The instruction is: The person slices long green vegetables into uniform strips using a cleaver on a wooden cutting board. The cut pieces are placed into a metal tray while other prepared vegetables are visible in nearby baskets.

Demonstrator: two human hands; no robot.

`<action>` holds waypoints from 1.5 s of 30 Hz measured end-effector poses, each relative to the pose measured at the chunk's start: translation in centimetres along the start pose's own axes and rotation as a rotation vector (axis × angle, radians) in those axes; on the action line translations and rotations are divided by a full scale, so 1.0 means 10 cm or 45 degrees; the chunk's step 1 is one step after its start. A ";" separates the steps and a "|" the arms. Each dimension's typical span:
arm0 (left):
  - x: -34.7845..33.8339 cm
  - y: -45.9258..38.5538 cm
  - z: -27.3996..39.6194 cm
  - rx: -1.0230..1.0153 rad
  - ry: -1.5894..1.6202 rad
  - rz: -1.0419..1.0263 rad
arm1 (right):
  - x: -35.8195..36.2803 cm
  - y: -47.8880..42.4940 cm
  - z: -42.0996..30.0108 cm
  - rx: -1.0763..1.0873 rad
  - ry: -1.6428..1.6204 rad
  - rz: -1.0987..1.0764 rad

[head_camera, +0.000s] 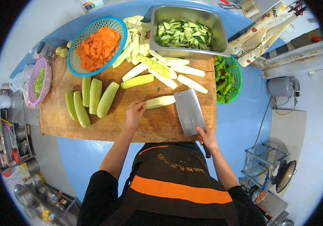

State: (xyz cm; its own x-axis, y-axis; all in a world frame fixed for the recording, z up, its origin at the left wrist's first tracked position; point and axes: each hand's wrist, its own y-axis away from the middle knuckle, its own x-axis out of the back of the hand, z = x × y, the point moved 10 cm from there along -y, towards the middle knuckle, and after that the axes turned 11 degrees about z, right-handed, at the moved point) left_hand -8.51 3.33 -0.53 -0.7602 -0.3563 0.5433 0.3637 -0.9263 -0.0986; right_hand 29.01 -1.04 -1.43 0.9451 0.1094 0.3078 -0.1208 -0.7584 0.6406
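Note:
The fingers of my left hand (134,114) hold the left end of a pale zucchini piece (160,102), which lies cut face up on the wooden cutting board (147,128). My right hand (208,139) grips a broad Chinese cleaver (190,111) by its dark handle. The blade's far left corner meets the right end of that piece. Several whole green zucchini (107,100) lie to the left of my left hand. Beyond the blade, cut zucchini lengths (188,70) are strewn and partly overlap, some with pale faces up.
A blue-rimmed basket (74,65) holds orange carrot slices. At the back stands a steel pan (189,53) of sliced green vegetable. A green basket (239,84) of peppers sits beyond the board's right edge. A pink basket (48,80) with shredded greens is far left.

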 end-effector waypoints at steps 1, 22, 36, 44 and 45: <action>0.00 0.00 0.00 -0.012 0.015 0.007 | -0.01 -0.01 0.00 -0.014 0.009 -0.007; -0.08 -0.07 -0.14 0.082 -0.030 -0.070 | -0.59 -0.26 0.09 -0.179 -0.182 -0.227; -0.17 -0.10 -0.12 -0.103 -0.054 -0.121 | -0.86 -0.26 0.11 -0.159 -0.199 -0.333; -0.16 -0.07 -0.13 -0.020 0.043 -0.097 | -1.08 -0.28 0.13 -0.151 -0.212 -0.274; -0.14 -0.07 -0.13 -0.017 0.046 -0.087 | -1.23 -0.32 0.04 -0.071 -0.221 -0.282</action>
State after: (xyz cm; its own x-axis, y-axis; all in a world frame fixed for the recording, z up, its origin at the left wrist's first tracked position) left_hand -8.39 4.36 -2.31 -0.8020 -0.2961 0.5188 0.3031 -0.9501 -0.0737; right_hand 17.92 -0.24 -7.51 0.9875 0.1537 0.0341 0.0828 -0.6912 0.7179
